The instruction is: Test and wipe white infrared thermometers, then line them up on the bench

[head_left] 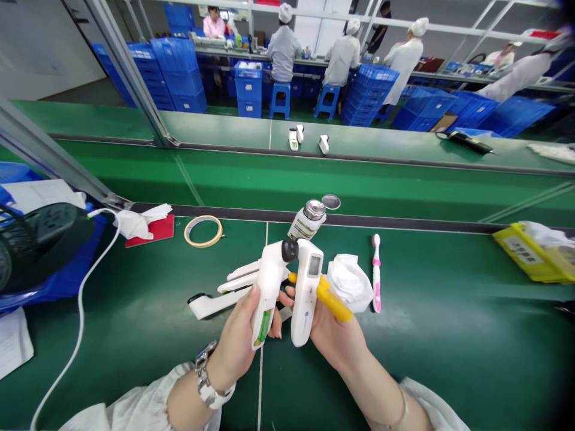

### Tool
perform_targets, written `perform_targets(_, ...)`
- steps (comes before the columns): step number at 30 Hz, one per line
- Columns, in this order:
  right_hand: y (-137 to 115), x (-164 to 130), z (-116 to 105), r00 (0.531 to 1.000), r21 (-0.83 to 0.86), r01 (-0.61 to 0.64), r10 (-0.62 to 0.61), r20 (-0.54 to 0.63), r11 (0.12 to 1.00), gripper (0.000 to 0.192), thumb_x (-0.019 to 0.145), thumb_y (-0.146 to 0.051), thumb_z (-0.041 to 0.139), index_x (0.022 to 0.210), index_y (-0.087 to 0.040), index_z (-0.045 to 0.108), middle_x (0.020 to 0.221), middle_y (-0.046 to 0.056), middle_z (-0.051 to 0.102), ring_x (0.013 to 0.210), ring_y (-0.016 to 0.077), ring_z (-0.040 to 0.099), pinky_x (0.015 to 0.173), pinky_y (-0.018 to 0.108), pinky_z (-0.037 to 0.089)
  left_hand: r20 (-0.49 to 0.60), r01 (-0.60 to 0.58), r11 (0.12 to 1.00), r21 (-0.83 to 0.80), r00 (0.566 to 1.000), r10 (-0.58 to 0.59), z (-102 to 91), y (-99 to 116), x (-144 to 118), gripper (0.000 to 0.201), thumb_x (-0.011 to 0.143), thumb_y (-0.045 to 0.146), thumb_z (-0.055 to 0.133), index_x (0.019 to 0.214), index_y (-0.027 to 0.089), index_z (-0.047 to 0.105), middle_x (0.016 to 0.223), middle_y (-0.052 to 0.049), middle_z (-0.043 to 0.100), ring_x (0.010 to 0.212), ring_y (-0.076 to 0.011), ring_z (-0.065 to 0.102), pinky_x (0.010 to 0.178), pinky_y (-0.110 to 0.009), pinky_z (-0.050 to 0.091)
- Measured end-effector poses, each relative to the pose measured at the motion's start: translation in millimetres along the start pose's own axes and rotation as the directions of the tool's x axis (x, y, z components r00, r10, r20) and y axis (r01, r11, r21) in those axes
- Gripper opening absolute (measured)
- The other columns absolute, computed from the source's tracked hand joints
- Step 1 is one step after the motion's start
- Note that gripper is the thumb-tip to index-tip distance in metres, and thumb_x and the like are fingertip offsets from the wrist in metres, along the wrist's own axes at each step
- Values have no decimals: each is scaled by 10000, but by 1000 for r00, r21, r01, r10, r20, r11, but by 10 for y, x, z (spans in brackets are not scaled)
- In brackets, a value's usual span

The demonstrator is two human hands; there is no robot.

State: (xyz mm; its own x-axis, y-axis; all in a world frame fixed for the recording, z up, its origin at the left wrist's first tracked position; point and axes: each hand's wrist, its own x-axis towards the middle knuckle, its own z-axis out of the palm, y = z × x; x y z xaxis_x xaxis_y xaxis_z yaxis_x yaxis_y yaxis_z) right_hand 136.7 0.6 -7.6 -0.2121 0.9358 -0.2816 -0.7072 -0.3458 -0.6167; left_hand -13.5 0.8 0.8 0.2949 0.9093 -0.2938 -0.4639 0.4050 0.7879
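Observation:
My left hand is closed around a white infrared thermometer, its black-ringed sensor end up and a green battery showing in its open lower bay. In my right hand is a second white thermometer with a small grey screen facing me. A yellow-handled tool also sits in that hand, behind the thermometer; its working end is hidden. The two thermometers are side by side, nearly touching at the top. Beyond my left hand, several more white thermometers lie on the green table.
A white bottle with a metal top stands behind my hands. White cloth, a pink-white toothbrush, a tape roll, a yellow bin and a black fan surround. Small thermometers rest on the far ledge; co-workers sit beyond.

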Motion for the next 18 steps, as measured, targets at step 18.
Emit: perform_targets(18,-1,3,13,995,-159,59,-70,-68,986,313,828,-449,528,943,-168,599,720,23,622,674,134,549,693,280,446,17,-11,999,35,1000,11,-28,-29,-9,414,918,406,315,1109,149,577,857,-59,640,505,-99,482,539,-258,366)
